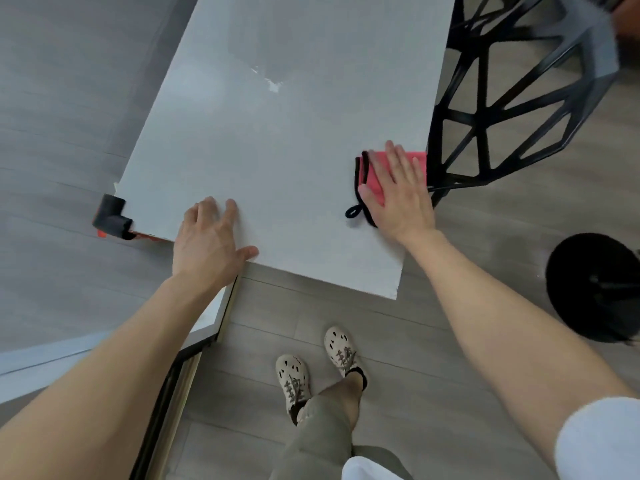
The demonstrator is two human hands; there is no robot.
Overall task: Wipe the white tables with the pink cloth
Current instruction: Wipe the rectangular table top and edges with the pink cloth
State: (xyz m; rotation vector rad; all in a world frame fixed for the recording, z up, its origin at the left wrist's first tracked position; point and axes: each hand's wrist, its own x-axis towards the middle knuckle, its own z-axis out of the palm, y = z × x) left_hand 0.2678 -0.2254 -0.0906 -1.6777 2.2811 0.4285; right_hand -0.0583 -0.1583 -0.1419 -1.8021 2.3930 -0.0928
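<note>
the right hand (398, 195) presses flat, fingers straight, on the pink cloth (375, 174) near the white counter's (277, 150) right edge; the left hand (207, 237) rests spread on its near edge.

The white table (277, 161) is running from the top centre of the frame down to lower centre, with a few bright streaks showing near upper centre. The pink cloth (377, 174), folded, black-edged and trailing a small black loop, is lying flat at the table's right edge, centre right, with the right hand (398, 195) pressing on it.
</note>
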